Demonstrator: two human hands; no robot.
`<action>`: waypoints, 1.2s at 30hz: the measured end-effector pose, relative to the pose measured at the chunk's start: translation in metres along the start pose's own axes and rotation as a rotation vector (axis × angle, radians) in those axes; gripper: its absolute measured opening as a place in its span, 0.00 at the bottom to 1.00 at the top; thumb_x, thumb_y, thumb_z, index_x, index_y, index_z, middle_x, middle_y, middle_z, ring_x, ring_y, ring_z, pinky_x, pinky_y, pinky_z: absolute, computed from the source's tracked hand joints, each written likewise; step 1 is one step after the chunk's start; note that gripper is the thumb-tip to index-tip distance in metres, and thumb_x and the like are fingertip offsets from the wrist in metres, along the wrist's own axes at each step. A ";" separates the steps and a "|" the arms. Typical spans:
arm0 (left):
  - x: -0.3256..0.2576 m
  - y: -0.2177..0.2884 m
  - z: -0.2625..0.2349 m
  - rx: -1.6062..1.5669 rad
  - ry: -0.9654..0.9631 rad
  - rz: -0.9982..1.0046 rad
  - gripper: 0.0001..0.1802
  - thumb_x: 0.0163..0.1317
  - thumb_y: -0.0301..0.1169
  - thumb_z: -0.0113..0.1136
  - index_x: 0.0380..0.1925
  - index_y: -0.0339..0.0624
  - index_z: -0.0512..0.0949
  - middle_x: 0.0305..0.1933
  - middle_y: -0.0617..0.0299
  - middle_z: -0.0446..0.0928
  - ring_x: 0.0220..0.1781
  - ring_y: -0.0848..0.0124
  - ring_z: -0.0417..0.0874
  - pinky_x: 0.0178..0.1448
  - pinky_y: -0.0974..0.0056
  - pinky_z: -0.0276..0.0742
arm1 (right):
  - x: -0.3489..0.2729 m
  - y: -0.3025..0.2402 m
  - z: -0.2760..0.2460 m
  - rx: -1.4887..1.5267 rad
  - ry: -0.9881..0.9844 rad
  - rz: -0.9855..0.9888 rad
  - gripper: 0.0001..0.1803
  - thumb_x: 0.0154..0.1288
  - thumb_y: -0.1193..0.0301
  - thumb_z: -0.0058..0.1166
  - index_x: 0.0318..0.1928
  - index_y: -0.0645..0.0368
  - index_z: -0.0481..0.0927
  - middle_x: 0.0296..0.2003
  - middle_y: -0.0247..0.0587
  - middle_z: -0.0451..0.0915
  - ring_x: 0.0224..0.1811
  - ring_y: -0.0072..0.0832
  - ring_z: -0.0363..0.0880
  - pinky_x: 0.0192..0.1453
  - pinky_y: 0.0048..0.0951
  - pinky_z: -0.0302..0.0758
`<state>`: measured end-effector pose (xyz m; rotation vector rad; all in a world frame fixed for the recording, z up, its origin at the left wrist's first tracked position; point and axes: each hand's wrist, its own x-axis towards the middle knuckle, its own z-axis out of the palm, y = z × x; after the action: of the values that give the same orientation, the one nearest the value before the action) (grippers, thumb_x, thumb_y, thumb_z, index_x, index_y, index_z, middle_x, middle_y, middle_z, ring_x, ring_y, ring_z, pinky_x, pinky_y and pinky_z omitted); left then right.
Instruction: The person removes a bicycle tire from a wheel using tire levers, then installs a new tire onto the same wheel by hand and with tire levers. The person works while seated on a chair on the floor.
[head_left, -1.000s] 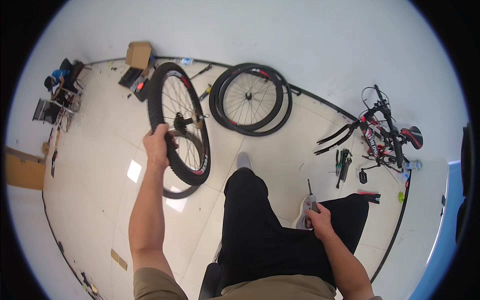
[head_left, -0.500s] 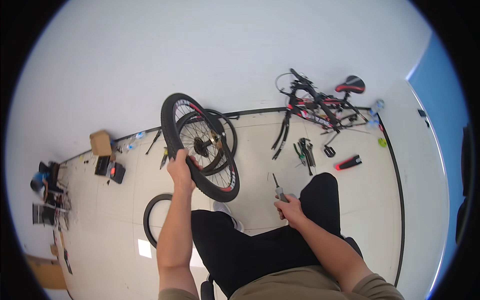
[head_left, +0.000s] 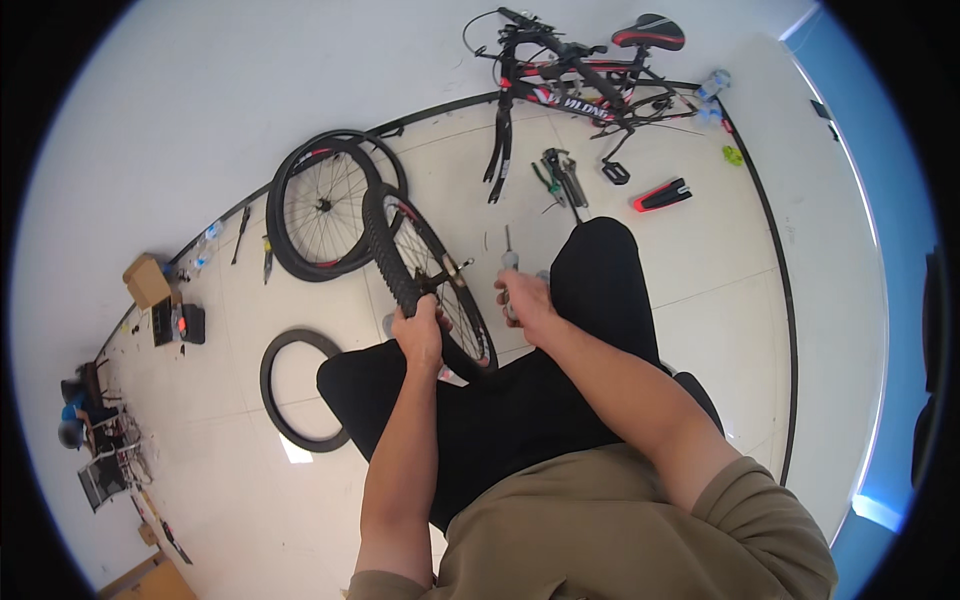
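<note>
My left hand (head_left: 422, 330) is closed round the knobby tyre of a bicycle wheel (head_left: 385, 238). The wheel stands tilted between my knees, its rim, spokes and axle turned to the right. A screwdriver (head_left: 509, 252) with a grey handle is gripped in my right hand (head_left: 527, 303), its shaft pointing away from me. The screwdriver is to the right of the wheel and apart from it. Beyond the held wheel, a second bicycle wheel (head_left: 290, 245) leans at the wall, with another thin black ring partly behind it.
A black and red bicycle frame (head_left: 565, 105) without wheels leans against the wall. Pliers and other hand tools (head_left: 562, 178) lie before it, beside a red and black piece (head_left: 660, 196). At left are a loose tyre (head_left: 272, 400), a cardboard box (head_left: 147, 282) and a distant person (head_left: 72, 425).
The held wheel has come down and nearer, from raised in front of the leaning wheel to between my knees. My right hand with the screwdriver has moved closer to it. The view has shifted.
</note>
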<state>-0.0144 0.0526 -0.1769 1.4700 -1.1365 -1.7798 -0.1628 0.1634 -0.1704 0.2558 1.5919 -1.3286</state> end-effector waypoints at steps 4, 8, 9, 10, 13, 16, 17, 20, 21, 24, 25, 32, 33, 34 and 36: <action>-0.004 0.001 -0.003 -0.028 0.028 -0.006 0.11 0.62 0.31 0.60 0.39 0.36 0.72 0.25 0.58 0.74 0.21 0.66 0.77 0.27 0.59 0.78 | 0.003 -0.004 0.005 0.095 0.033 0.045 0.13 0.65 0.61 0.56 0.42 0.57 0.79 0.30 0.35 0.78 0.25 0.23 0.72 0.27 0.29 0.70; -0.005 0.004 -0.005 -0.011 0.071 -0.023 0.13 0.62 0.32 0.60 0.42 0.35 0.72 0.26 0.58 0.73 0.21 0.65 0.77 0.27 0.59 0.78 | 0.004 -0.002 0.001 0.178 0.029 0.063 0.12 0.66 0.61 0.55 0.43 0.55 0.76 0.29 0.32 0.76 0.26 0.22 0.72 0.28 0.30 0.71; -0.005 0.005 -0.005 -0.008 0.065 -0.015 0.15 0.62 0.32 0.60 0.45 0.34 0.73 0.26 0.57 0.73 0.21 0.65 0.76 0.27 0.58 0.78 | 0.004 -0.004 0.001 0.185 0.018 0.068 0.12 0.66 0.61 0.55 0.43 0.55 0.75 0.29 0.32 0.75 0.26 0.22 0.72 0.28 0.30 0.72; -0.005 0.005 -0.005 -0.013 0.057 -0.010 0.16 0.62 0.32 0.60 0.45 0.34 0.73 0.26 0.57 0.73 0.21 0.65 0.76 0.27 0.58 0.78 | 0.003 -0.004 0.002 0.183 0.012 0.069 0.12 0.66 0.62 0.55 0.42 0.55 0.75 0.29 0.32 0.75 0.26 0.22 0.71 0.28 0.29 0.72; -0.006 0.004 -0.003 -0.024 0.041 -0.002 0.16 0.62 0.32 0.60 0.45 0.34 0.73 0.26 0.57 0.73 0.21 0.65 0.77 0.27 0.58 0.78 | 0.001 -0.003 0.004 0.164 -0.012 0.073 0.11 0.66 0.62 0.56 0.41 0.55 0.76 0.28 0.31 0.74 0.25 0.22 0.71 0.27 0.29 0.71; -0.006 0.003 -0.002 -0.024 0.049 0.000 0.15 0.62 0.32 0.60 0.44 0.34 0.74 0.25 0.57 0.74 0.20 0.65 0.77 0.26 0.58 0.78 | 0.001 -0.001 0.005 0.127 -0.039 0.072 0.11 0.66 0.62 0.58 0.40 0.55 0.76 0.28 0.32 0.74 0.24 0.22 0.71 0.26 0.30 0.71; -0.006 0.003 -0.001 -0.022 0.057 0.006 0.15 0.62 0.32 0.60 0.44 0.34 0.74 0.25 0.57 0.74 0.20 0.65 0.77 0.25 0.58 0.78 | 0.000 0.000 0.005 0.124 -0.048 0.070 0.11 0.66 0.62 0.58 0.40 0.55 0.76 0.27 0.32 0.74 0.24 0.23 0.71 0.26 0.30 0.72; -0.003 -0.007 -0.004 -0.033 0.059 0.014 0.14 0.62 0.32 0.62 0.41 0.35 0.74 0.24 0.57 0.75 0.19 0.66 0.77 0.24 0.59 0.77 | 0.000 0.003 0.007 0.130 -0.079 0.077 0.11 0.65 0.63 0.60 0.39 0.55 0.76 0.26 0.32 0.74 0.23 0.23 0.72 0.26 0.31 0.72; -0.001 -0.007 -0.004 -0.040 0.064 0.025 0.13 0.62 0.33 0.62 0.40 0.35 0.74 0.24 0.57 0.75 0.19 0.66 0.77 0.24 0.59 0.77 | 0.001 0.002 0.009 0.133 -0.102 0.077 0.11 0.64 0.63 0.61 0.39 0.55 0.76 0.26 0.32 0.74 0.23 0.24 0.72 0.26 0.31 0.72; 0.005 -0.013 0.001 0.049 0.036 0.038 0.13 0.62 0.34 0.69 0.37 0.38 0.76 0.24 0.62 0.76 0.20 0.70 0.78 0.24 0.62 0.78 | 0.001 0.002 0.007 0.093 -0.133 0.046 0.11 0.64 0.65 0.61 0.38 0.56 0.76 0.26 0.32 0.74 0.23 0.24 0.72 0.27 0.31 0.73; 0.004 -0.013 0.007 0.073 0.038 0.044 0.15 0.59 0.37 0.73 0.34 0.38 0.78 0.23 0.63 0.77 0.20 0.72 0.78 0.25 0.64 0.76 | 0.002 0.004 0.006 0.087 -0.128 0.042 0.10 0.64 0.65 0.61 0.38 0.56 0.76 0.26 0.32 0.74 0.23 0.23 0.72 0.27 0.31 0.73; -0.003 -0.001 0.017 0.313 -0.012 0.085 0.23 0.54 0.39 0.73 0.38 0.28 0.80 0.30 0.55 0.83 0.32 0.66 0.82 0.40 0.59 0.79 | 0.008 0.014 0.009 -0.015 -0.132 0.008 0.08 0.62 0.71 0.63 0.36 0.54 0.75 0.26 0.30 0.74 0.24 0.22 0.73 0.26 0.28 0.72; -0.005 0.004 0.019 0.343 -0.021 0.067 0.23 0.54 0.38 0.72 0.38 0.27 0.80 0.31 0.53 0.83 0.34 0.65 0.83 0.42 0.58 0.79 | 0.006 0.016 0.009 -0.027 -0.149 0.013 0.08 0.63 0.72 0.63 0.36 0.55 0.75 0.26 0.30 0.74 0.24 0.22 0.73 0.26 0.28 0.72; -0.001 0.000 0.018 0.341 -0.031 0.082 0.24 0.54 0.39 0.71 0.39 0.27 0.79 0.32 0.52 0.84 0.35 0.63 0.83 0.43 0.57 0.79 | 0.005 0.016 0.009 -0.036 -0.165 0.018 0.07 0.63 0.72 0.62 0.36 0.55 0.75 0.26 0.30 0.74 0.24 0.23 0.73 0.26 0.29 0.72; 0.008 -0.008 0.016 0.345 -0.057 0.105 0.26 0.53 0.41 0.69 0.42 0.27 0.78 0.33 0.49 0.84 0.36 0.60 0.84 0.44 0.55 0.79 | 0.001 0.015 0.014 -0.028 -0.189 0.010 0.06 0.64 0.73 0.61 0.39 0.56 0.77 0.27 0.31 0.75 0.25 0.24 0.74 0.27 0.29 0.72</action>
<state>-0.0309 0.0545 -0.1874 1.5240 -1.5820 -1.6211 -0.1450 0.1567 -0.1792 0.1173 1.4479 -1.2822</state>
